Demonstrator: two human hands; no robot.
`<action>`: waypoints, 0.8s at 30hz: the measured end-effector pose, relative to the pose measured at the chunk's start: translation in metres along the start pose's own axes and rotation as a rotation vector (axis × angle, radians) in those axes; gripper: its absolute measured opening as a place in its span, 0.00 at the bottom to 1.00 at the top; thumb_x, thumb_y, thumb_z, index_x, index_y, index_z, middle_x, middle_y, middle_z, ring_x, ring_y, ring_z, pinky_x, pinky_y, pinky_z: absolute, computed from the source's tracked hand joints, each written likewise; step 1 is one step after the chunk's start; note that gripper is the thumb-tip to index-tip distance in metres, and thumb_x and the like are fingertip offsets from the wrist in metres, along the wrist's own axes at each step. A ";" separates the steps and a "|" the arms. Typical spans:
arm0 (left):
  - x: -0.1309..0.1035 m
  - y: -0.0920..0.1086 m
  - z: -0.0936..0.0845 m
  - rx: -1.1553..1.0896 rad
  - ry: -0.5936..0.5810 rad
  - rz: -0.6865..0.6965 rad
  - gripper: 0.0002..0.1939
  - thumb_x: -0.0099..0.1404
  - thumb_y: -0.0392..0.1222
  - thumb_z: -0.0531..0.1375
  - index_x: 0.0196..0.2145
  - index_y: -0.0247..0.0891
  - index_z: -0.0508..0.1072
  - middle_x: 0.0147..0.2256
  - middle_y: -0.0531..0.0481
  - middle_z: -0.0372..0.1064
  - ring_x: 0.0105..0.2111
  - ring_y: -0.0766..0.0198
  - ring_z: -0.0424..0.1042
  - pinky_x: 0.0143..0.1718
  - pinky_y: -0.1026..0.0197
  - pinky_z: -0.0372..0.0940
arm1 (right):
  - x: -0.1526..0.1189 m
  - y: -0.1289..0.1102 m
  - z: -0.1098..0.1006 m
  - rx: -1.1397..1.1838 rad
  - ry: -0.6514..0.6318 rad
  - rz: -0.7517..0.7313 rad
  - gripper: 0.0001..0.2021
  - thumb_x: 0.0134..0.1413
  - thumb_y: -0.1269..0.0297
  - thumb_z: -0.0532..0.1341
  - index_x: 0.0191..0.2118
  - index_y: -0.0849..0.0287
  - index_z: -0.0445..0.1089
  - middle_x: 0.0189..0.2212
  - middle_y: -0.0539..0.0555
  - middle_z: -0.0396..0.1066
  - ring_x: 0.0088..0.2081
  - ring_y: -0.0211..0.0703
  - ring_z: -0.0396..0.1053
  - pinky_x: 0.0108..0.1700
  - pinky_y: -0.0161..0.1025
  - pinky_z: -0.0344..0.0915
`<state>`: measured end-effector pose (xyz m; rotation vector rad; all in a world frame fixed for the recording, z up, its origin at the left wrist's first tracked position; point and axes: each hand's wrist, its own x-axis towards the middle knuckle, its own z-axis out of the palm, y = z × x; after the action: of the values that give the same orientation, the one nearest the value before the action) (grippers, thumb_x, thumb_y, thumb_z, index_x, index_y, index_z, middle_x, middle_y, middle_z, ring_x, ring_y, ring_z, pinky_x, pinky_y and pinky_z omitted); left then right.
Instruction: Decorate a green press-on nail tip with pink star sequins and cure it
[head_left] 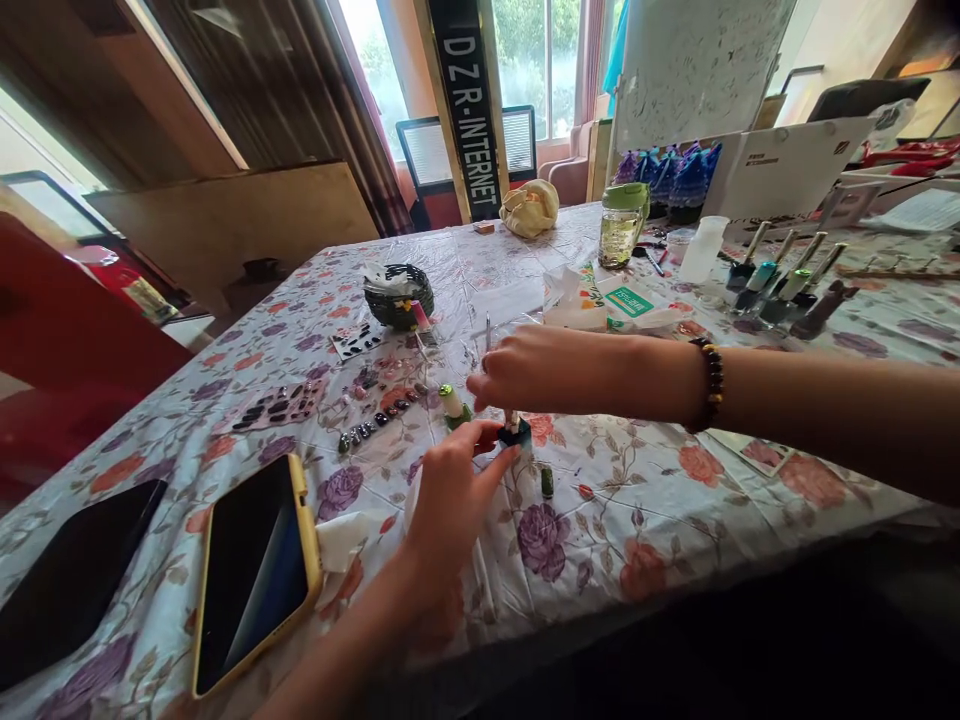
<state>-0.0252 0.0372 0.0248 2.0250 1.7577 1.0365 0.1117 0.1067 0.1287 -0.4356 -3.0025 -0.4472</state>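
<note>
Pinching the dark bottle (517, 435) with the left hand (454, 478), ideally avoiding tipping. Reaching over it with the right hand (525, 368), grip unclear.

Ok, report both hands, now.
Left hand: closed on the dark bottle.
Right hand: above the bottle; its grip is hidden, so can't be told.

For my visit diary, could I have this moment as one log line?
left hand: holding dark bottle | right hand: above it | nearby: green bottle, small green piece
</note>
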 end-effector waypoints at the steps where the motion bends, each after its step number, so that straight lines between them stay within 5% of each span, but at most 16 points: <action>1: 0.000 0.001 0.001 0.001 -0.006 -0.021 0.07 0.58 0.40 0.59 0.36 0.38 0.71 0.33 0.49 0.74 0.34 0.61 0.74 0.37 0.58 0.68 | 0.001 0.000 0.000 -0.002 0.000 0.030 0.08 0.57 0.75 0.54 0.32 0.63 0.70 0.22 0.51 0.67 0.24 0.36 0.62 0.26 0.36 0.52; 4: 0.002 0.005 0.002 0.027 -0.035 -0.073 0.08 0.59 0.41 0.57 0.36 0.37 0.70 0.35 0.48 0.74 0.36 0.60 0.74 0.38 0.57 0.67 | -0.001 0.006 0.002 -0.016 0.021 -0.022 0.14 0.63 0.62 0.49 0.39 0.65 0.68 0.27 0.54 0.69 0.27 0.38 0.65 0.28 0.37 0.55; 8: 0.004 0.006 0.004 0.036 -0.059 -0.092 0.06 0.60 0.40 0.56 0.36 0.39 0.69 0.35 0.49 0.75 0.36 0.59 0.74 0.39 0.56 0.67 | -0.010 0.014 0.010 -0.098 -0.054 -0.259 0.09 0.61 0.72 0.50 0.39 0.64 0.68 0.40 0.56 0.68 0.40 0.39 0.65 0.39 0.36 0.58; 11: 0.005 0.006 0.008 0.029 -0.039 -0.092 0.05 0.60 0.39 0.55 0.35 0.38 0.67 0.34 0.49 0.75 0.35 0.59 0.75 0.37 0.57 0.68 | -0.014 0.011 0.016 -0.144 -0.085 -0.159 0.11 0.59 0.78 0.49 0.43 0.66 0.66 0.39 0.58 0.68 0.40 0.41 0.65 0.38 0.37 0.58; 15: 0.009 0.008 0.012 0.045 -0.004 -0.056 0.05 0.59 0.39 0.55 0.35 0.38 0.66 0.34 0.49 0.74 0.35 0.61 0.75 0.36 0.58 0.68 | -0.017 0.007 0.019 -0.105 -0.080 0.061 0.12 0.61 0.74 0.47 0.40 0.70 0.67 0.30 0.61 0.70 0.34 0.45 0.67 0.32 0.40 0.58; 21: 0.014 0.007 0.014 0.185 0.069 0.046 0.05 0.58 0.32 0.54 0.34 0.37 0.65 0.31 0.49 0.71 0.31 0.61 0.73 0.34 0.58 0.68 | -0.026 0.008 0.022 -0.026 -0.020 -0.003 0.12 0.61 0.76 0.48 0.39 0.66 0.69 0.43 0.60 0.68 0.46 0.42 0.63 0.41 0.37 0.58; 24: 0.012 0.007 0.014 0.278 0.133 0.116 0.11 0.59 0.28 0.50 0.39 0.36 0.64 0.35 0.45 0.68 0.35 0.58 0.70 0.39 0.54 0.66 | -0.033 0.004 0.032 0.007 0.030 0.126 0.14 0.60 0.77 0.46 0.41 0.69 0.68 0.42 0.64 0.69 0.45 0.47 0.63 0.40 0.40 0.57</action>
<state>-0.0105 0.0507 0.0238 2.2954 1.9671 1.0308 0.1428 0.1110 0.0950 -0.6079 -2.9253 -0.4287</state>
